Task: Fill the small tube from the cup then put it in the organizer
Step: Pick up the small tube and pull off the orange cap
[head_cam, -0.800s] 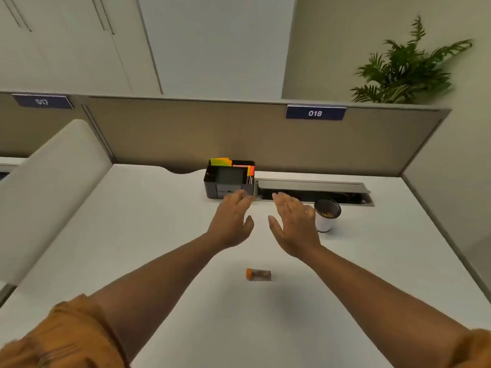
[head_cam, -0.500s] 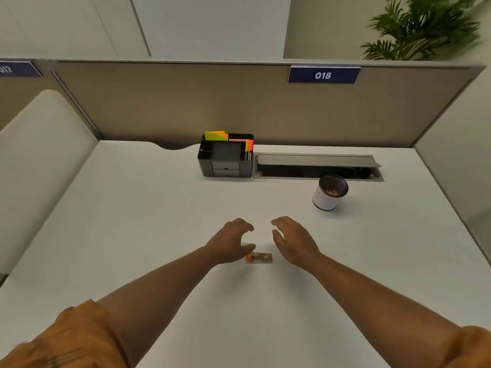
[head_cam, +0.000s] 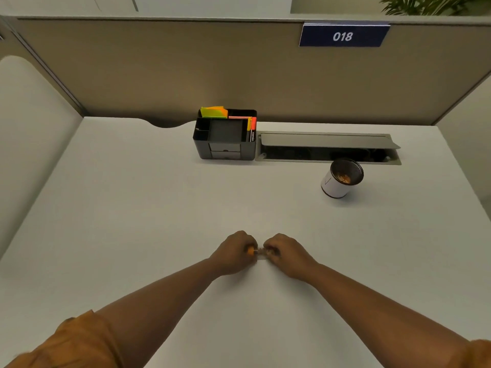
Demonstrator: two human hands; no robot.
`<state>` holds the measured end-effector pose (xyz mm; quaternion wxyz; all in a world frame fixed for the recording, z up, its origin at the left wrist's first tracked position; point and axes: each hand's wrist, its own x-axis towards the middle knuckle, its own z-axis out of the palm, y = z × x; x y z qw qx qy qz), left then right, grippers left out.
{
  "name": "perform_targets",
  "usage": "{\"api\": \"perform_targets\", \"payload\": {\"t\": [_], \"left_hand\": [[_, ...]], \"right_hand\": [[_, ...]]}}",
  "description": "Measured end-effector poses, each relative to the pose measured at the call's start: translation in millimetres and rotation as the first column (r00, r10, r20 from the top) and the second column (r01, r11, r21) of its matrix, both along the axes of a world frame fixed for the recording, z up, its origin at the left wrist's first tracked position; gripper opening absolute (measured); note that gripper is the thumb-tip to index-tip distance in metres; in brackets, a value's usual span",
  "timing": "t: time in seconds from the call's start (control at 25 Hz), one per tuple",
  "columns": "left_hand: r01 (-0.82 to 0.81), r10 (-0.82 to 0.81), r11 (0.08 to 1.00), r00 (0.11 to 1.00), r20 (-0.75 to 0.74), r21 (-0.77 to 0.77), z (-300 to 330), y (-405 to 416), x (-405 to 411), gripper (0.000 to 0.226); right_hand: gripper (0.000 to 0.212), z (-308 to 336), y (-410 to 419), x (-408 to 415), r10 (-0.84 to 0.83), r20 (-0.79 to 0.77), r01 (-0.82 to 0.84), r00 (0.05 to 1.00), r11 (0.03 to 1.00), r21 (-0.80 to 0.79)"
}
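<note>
A small clear tube [head_cam: 259, 252] with an orange cap lies on the white desk near me. My left hand [head_cam: 235, 252] grips its orange cap end. My right hand [head_cam: 285, 254] holds the clear end; most of the tube is hidden by my fingers. A white cup [head_cam: 338, 181] with a dark mesh rim and small brownish pieces inside stands at the right, well beyond my hands. The black organizer [head_cam: 225, 138], holding sticky notes and markers, sits at the back of the desk against the partition.
An open cable tray [head_cam: 328, 148] with a raised lid is set into the desk beside the organizer, just behind the cup. A beige partition [head_cam: 186, 70] with a "018" label closes the back; a curved divider [head_cam: 32, 144] borders the left.
Both hands came back from near the organizer to the tube and closed on its two ends. The camera tilted down.
</note>
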<state>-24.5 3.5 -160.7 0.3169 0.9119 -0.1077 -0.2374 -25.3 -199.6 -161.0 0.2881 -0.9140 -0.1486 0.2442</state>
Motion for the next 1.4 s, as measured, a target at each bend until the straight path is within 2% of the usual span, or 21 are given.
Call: {"api": "perform_targets", "payload": {"t": [0.08, 0.2, 0.32, 0.44, 0.6, 0.76, 1.12, 1.4], "left_hand": [[-0.126, 0.119, 0.984, 0.991, -0.056, -0.127, 5, 0, 6, 0.024], [-0.311, 0.269, 0.903, 0.947, -0.175, -0.297, 15, -2, 16, 0.032], [-0.386, 0.309, 0.823, 0.92, -0.241, -0.418, 26, -6, 26, 0.032], [-0.427, 0.329, 0.761, 0.903, -0.278, -0.489, 34, -9, 34, 0.028], [-0.42, 0.309, 0.749, 0.906, -0.29, -0.513, 40, -6, 42, 0.027], [-0.399, 0.292, 0.766, 0.915, -0.279, -0.505, 44, -2, 46, 0.025], [-0.303, 0.211, 0.827, 0.948, -0.237, -0.474, 54, -2, 52, 0.023], [-0.365, 0.302, 0.793, 0.931, -0.205, -0.488, 47, -6, 50, 0.024]], "right_hand": [[0.01, 2, 0, 4, -0.048, -0.008, 0.048, 0.999, 0.999, 0.019], [0.016, 14, 1, 13, -0.132, -0.086, 0.143, 0.988, 0.981, 0.131], [0.023, 27, 4, 19, -0.196, -0.126, 0.225, 0.972, 0.933, 0.28], [0.024, 31, 6, 26, -0.272, -0.144, 0.306, 0.951, 0.891, 0.335], [0.026, 32, 6, 31, -0.344, -0.191, 0.392, 0.919, 0.848, 0.357], [0.026, 34, 2, 34, -0.341, -0.256, 0.422, 0.905, 0.804, 0.419], [0.024, 35, -2, 36, -0.313, -0.287, 0.41, 0.905, 0.819, 0.401], [0.027, 40, 0, 40, -0.359, -0.229, 0.422, 0.905, 0.834, 0.356]]}}
